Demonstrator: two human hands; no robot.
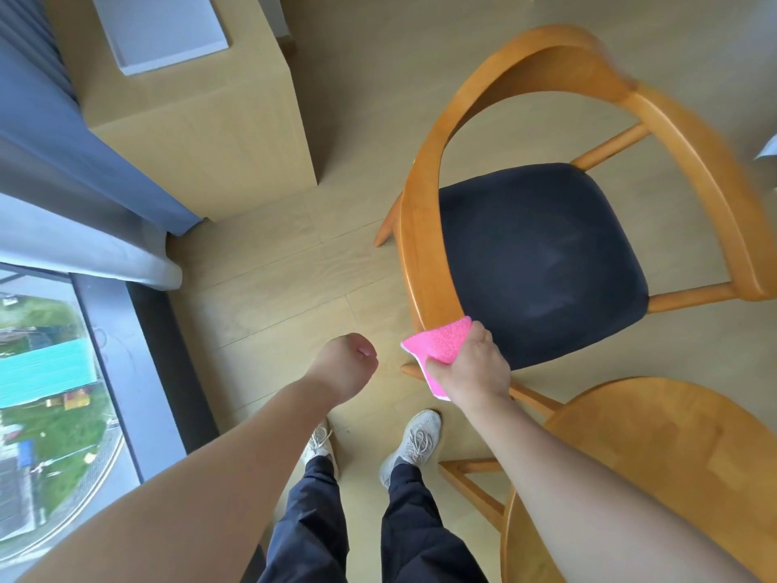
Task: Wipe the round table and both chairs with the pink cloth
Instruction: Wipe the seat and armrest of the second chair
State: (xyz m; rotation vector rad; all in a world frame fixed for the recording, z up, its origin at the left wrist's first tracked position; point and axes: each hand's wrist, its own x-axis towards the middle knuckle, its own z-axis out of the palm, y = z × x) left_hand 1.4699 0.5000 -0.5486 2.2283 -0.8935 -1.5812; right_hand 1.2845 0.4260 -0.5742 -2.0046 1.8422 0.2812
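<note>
A wooden chair with a curved armrest rail and a dark blue seat cushion stands ahead of me. My right hand grips the pink cloth and holds it against the near end of the chair's left armrest. My left hand hangs in the air to the left of the cloth, fingers curled, holding nothing. The round wooden table shows at the lower right, partly covered by my right forearm. Only one chair is in view.
A light wooden cabinet stands at the upper left with a grey flat panel on top. A floor-length window and blue-grey curtain run along the left. My feet stand on pale wood floor between window and chair.
</note>
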